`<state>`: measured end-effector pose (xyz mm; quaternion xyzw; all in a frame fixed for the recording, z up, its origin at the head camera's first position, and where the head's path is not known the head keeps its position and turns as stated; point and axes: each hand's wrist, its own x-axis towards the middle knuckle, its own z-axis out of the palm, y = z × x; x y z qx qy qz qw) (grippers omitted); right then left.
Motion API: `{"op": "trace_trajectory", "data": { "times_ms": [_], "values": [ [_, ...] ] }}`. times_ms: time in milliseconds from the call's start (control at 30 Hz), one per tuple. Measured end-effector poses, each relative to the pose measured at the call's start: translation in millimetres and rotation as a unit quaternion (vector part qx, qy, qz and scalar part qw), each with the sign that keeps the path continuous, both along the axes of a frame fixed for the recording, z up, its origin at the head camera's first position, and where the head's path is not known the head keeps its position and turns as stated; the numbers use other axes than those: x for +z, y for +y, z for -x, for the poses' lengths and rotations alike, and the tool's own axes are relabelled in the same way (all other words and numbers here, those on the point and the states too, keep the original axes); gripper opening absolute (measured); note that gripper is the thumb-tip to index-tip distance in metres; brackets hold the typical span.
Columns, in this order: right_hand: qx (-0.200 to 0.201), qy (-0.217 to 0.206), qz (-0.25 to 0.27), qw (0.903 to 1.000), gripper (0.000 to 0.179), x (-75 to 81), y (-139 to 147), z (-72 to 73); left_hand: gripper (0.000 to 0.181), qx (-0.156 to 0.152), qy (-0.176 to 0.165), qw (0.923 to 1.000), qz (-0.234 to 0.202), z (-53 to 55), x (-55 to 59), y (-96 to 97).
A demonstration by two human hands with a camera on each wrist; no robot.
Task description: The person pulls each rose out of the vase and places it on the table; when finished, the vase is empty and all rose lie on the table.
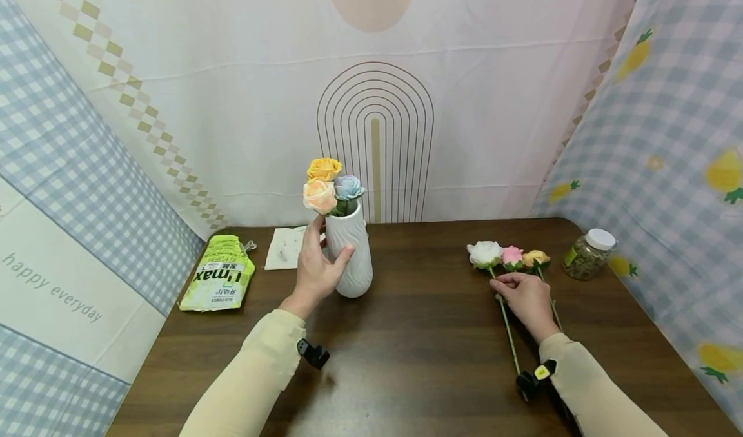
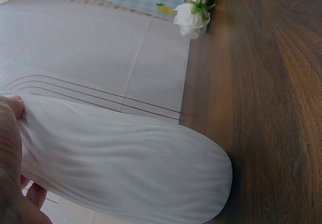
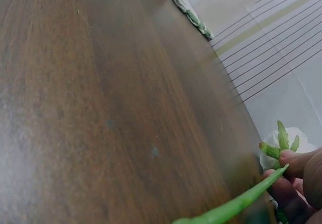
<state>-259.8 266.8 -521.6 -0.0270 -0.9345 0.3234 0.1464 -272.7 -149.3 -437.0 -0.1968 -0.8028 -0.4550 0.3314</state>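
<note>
A white ridged vase [image 1: 355, 260] stands upright, and my left hand [image 1: 316, 269] grips its left side, thumb across the front. Out of its mouth rise a yellow rose [image 1: 324, 169], a peach rose [image 1: 320, 196] and a blue rose [image 1: 349, 187]. On the right, my right hand [image 1: 527, 300] pinches the green stem [image 3: 231, 206] of a white artificial flower [image 1: 485, 254] just below the bloom. Beside that bloom lie a pink flower [image 1: 513, 256] and a pale yellow flower [image 1: 535, 258], their stems partly hidden by the right hand and forearm.
A green-and-white packet [image 1: 220, 274] lies at the table's left, with a white paper [image 1: 284, 249] between it and the vase. Near the right edge stands a white-lidded jar [image 1: 589, 254]. A printed cloth [image 1: 487, 115] hangs along the back edge of the brown table [image 1: 418, 347].
</note>
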Motion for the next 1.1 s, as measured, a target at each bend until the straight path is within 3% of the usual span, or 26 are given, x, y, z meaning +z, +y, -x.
{"op": "trace_trajectory", "data": {
  "times_ms": [1100],
  "values": [
    [-0.003,-0.03,-0.021,0.9993,0.015,6.1,-1.1,3.1,0.077,0.001,-0.007,0.9999,0.007,0.1,-0.7,-0.8]
  ]
}}
